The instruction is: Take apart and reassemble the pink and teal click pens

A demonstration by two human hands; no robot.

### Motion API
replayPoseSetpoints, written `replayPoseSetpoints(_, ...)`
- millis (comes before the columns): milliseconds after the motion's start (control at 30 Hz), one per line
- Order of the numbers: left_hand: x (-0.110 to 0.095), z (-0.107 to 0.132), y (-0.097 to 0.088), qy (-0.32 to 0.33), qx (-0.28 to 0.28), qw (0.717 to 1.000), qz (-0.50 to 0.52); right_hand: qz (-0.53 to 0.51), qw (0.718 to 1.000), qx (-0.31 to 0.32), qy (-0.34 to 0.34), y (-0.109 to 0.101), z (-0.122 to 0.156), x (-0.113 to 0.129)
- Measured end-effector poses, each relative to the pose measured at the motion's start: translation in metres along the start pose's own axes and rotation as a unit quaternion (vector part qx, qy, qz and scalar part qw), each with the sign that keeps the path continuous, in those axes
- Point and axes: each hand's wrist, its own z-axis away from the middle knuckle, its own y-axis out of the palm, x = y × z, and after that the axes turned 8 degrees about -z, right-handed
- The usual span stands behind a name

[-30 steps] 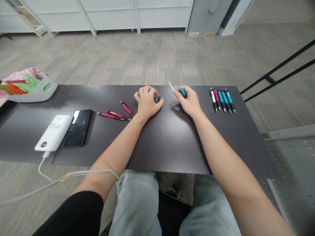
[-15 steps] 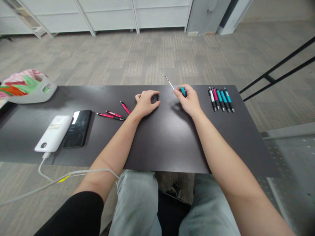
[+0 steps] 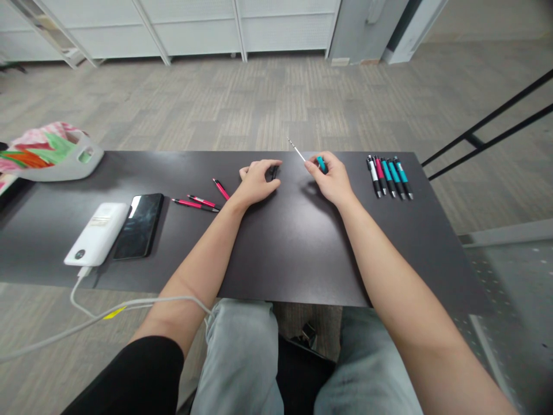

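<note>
At the table's middle, my left hand (image 3: 258, 183) curls its fingers around a small black pen part (image 3: 274, 172), partly hidden behind the thumb and fingertips. A short way to the right, my right hand (image 3: 332, 177) is closed on a teal pen barrel (image 3: 322, 165). Its thumb and index finger also pinch a thin white ink refill (image 3: 298, 151), which points up and left toward the far edge. Left of my left wrist lie three red pens (image 3: 203, 201), one partly covered by the forearm. To the right of my right hand, several white, red and teal pens (image 3: 390, 176) lie side by side.
A white power bank (image 3: 95, 233) with a cable (image 3: 142, 301) running across my left forearm lies beside a black phone (image 3: 139, 226). A white basket (image 3: 88, 158) with colourful cloth stands at the table's (image 3: 294, 259) left end. Black rails (image 3: 488, 135) rise at the right.
The black part between my left fingers has tilted slightly. My right hand keeps its hold on the barrel and refill, almost still. The whole view has shifted a little.
</note>
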Motion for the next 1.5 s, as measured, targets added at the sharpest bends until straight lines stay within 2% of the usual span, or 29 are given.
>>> replayPoseSetpoints(133, -0.001, -0.001, -0.003, -0.002, 0.003, 1.000, -0.016, -0.002, 1.000, 0.002, -0.001, 0.001, 0.000, -0.004)
replayPoseSetpoints(300, -0.012, 0.002, -0.016, -0.003, 0.072, 0.993, -0.097, -0.009, 1.000, 0.007, 0.001, 0.001, 0.001, -0.006)
replayPoseSetpoints(400, -0.013, 0.003, -0.019, 0.000, 0.086, 0.992, -0.095, -0.008, 1.000, 0.008, 0.004, 0.000, 0.001, -0.005)
replayPoseSetpoints(533, -0.005, 0.003, -0.012, 0.007, 0.050, 0.997, -0.059, 0.003, 1.000, 0.013, 0.004, -0.001, 0.002, -0.004)
replayPoseSetpoints(700, 0.001, -0.002, -0.001, 0.011, -0.045, 0.998, 0.031, 0.032, 0.999, 0.040, -0.012, -0.004, 0.002, -0.008)
replayPoseSetpoints(800, 0.002, -0.008, 0.001, 0.030, -0.089, 0.986, 0.139, 0.059, 0.996, 0.063, -0.029, -0.005, 0.003, -0.008)
replayPoseSetpoints(900, 0.001, -0.013, 0.003, 0.043, -0.105, 0.972, 0.204, 0.097, 0.991, 0.085, -0.036, -0.005, 0.004, -0.003)
replayPoseSetpoints(1067, -0.004, -0.016, 0.003, 0.001, -0.125, 0.962, 0.244, 0.129, 0.986, 0.105, -0.023, -0.004, 0.007, 0.009)
replayPoseSetpoints(1167, -0.007, -0.019, 0.001, -0.022, -0.159, 0.948, 0.276, 0.111, 0.990, 0.088, -0.011, -0.003, 0.006, 0.008)
replayPoseSetpoints(1233, -0.008, -0.020, -0.002, -0.028, -0.180, 0.943, 0.277, 0.089, 0.994, 0.064, -0.010, -0.003, 0.004, 0.005)
replayPoseSetpoints(1333, -0.010, -0.016, -0.004, -0.022, -0.185, 0.952, 0.243, 0.058, 0.998, 0.031, -0.007, -0.002, 0.001, -0.002)
replayPoseSetpoints(1500, -0.018, -0.002, -0.003, 0.016, -0.126, 0.984, 0.126, 0.036, 0.999, 0.012, -0.005, -0.002, -0.002, -0.010)
